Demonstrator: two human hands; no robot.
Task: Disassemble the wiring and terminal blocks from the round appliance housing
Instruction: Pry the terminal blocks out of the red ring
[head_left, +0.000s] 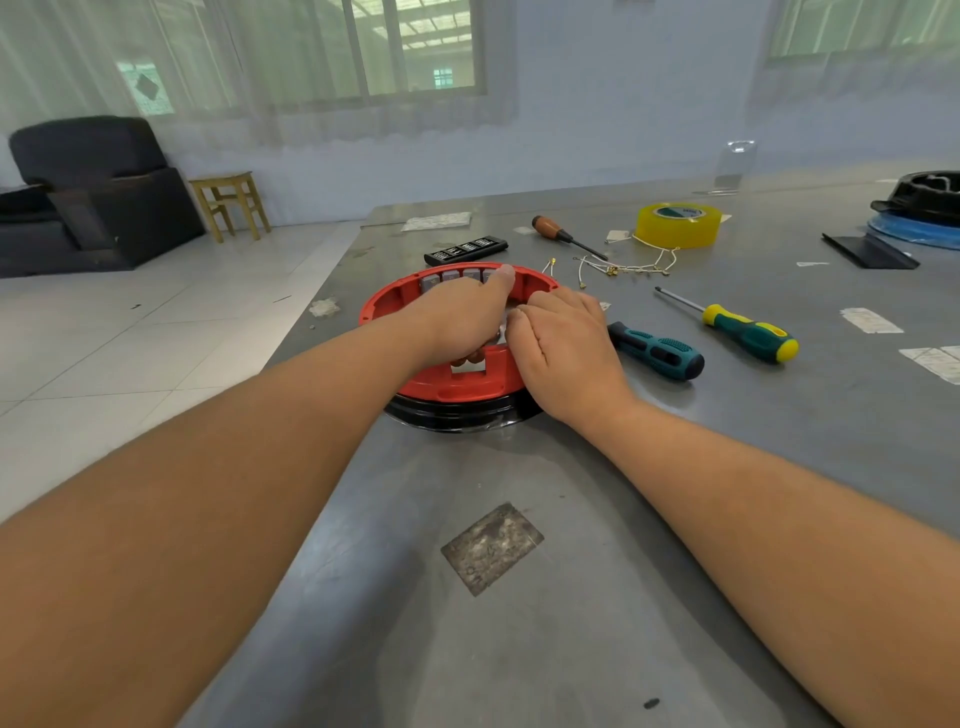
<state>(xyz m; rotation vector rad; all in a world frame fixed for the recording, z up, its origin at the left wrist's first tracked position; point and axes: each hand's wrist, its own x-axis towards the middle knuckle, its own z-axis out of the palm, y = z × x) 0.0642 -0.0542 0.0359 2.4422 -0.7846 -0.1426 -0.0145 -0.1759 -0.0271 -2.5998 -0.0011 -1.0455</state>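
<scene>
While both hands work inside it, much of the round housing stays covered, so this goes by the head view alone.

Housing: the red ring (457, 387) sits on a black base (462, 415) near the table's left edge, just in front of the person.
Hidden: its middle is blocked by the hands; only a row of grey terminal blocks (451, 278) shows at the far wall.
Left hand: left hand (465, 322) reaches into the ring with fingers curled down; what they hold cannot be told, and the thumb points to the far rim.
Right hand: right hand (566, 343) lies on the ring's right side, fingers bent inward beside the left; its grip is also unclear.
Loose wires: pale wires (623, 267) with brass ends lie beyond the ring, apart from it.
Tools: three screwdrivers (657, 351) (748, 335) (566, 236), a yellow tape roll (678, 224) and a black bit case (466, 250).
Cut off: a black and blue object (922, 213) at the right edge.
Surface: grey metal table (519, 649), scuffed, with tape scraps.
Room: tiled floor, dark armchair (88, 192), wooden stool (231, 202), curtained windows.
</scene>
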